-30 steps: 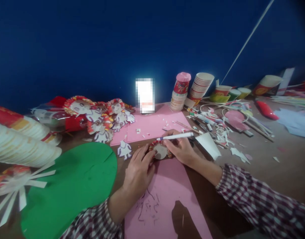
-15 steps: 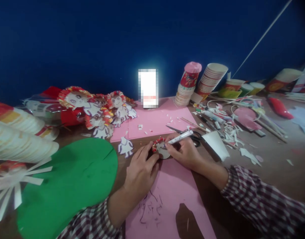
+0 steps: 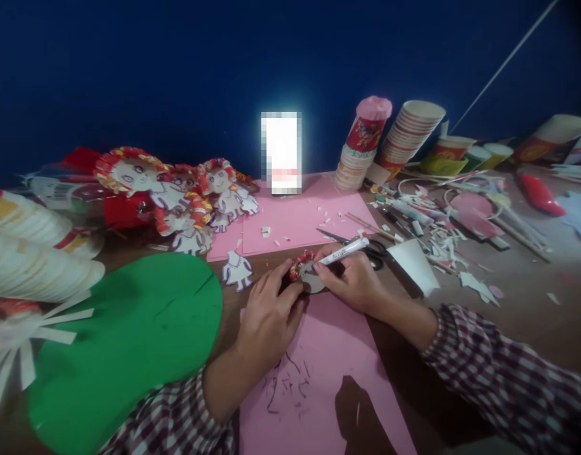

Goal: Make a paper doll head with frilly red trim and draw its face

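My right hand [image 3: 359,281] grips a white acrylic marker [image 3: 344,251], its tip angled down at a small round paper doll head [image 3: 315,285]. Red and yellow curled trim runs along the head's upper left rim. My left hand [image 3: 270,309] holds the head by its left edge, fingers and thumb pressed on it. Some of the head's surface is covered by my right fingers. Just left of my left fingertips lies a white paper dress cutout [image 3: 237,270] outlined in purple. A pink sheet [image 3: 318,366] with dark marker strokes lies below my hands.
Black scissors [image 3: 373,249] lie behind my right hand, near scattered paper scraps [image 3: 442,237]. Finished paper dolls [image 3: 138,174] are grouped at the back left, behind a green sheet [image 3: 129,347]. Cup stacks [image 3: 411,139] stand at the back right; others [image 3: 38,265] lie left. A lit, blurred-out screen [image 3: 283,151] stands centrally.
The whole scene sits slightly higher in view as the head camera tilts. Both hands keep their hold, and the marker has shifted only slightly over the doll head.
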### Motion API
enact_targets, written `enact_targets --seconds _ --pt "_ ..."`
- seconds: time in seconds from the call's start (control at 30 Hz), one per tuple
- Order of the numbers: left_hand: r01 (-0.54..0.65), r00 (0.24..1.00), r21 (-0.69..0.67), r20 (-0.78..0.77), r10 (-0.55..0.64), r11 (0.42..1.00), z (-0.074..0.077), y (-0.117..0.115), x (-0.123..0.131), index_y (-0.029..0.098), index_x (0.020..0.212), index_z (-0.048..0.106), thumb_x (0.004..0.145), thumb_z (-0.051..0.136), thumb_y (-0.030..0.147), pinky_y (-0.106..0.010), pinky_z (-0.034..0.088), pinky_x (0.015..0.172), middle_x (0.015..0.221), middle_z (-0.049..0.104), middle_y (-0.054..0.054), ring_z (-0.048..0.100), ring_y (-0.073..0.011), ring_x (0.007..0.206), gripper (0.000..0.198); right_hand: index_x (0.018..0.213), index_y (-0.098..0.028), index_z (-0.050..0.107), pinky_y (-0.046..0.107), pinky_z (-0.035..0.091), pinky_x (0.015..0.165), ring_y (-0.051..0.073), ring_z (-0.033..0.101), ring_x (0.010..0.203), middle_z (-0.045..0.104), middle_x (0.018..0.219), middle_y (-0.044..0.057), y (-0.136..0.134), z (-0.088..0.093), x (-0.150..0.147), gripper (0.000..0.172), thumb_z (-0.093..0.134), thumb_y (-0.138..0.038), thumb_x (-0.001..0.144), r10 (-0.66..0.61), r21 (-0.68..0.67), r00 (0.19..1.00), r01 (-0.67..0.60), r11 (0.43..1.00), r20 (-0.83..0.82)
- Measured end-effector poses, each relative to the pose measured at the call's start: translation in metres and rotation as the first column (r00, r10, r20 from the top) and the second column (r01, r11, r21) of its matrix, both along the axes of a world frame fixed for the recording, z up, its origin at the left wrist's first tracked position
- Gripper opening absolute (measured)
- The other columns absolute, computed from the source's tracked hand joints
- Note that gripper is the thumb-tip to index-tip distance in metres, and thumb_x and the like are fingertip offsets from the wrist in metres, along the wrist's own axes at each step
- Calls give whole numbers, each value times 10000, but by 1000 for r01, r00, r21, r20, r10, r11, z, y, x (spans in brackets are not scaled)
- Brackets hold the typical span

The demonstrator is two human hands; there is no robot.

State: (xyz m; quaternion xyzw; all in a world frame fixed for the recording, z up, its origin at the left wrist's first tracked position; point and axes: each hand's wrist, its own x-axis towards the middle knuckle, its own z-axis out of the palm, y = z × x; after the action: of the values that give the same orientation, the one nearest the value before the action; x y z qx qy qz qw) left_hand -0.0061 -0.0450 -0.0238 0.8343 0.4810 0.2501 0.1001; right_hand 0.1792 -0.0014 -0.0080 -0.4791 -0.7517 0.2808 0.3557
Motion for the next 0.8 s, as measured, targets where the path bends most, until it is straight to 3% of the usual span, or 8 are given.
enact_targets --seconds 0.8 --pt "-10 1000 -20 14 10 1000 -1 0 0 197 1015 616 836 528 203 -464 413 969 1319 450 -100 453 -259 1173 200 795 -159 600 254 451 648 137 581 664 645 743 29 1 -1 -1 116 523 -244 816 6 34 1000 -7 999 12"
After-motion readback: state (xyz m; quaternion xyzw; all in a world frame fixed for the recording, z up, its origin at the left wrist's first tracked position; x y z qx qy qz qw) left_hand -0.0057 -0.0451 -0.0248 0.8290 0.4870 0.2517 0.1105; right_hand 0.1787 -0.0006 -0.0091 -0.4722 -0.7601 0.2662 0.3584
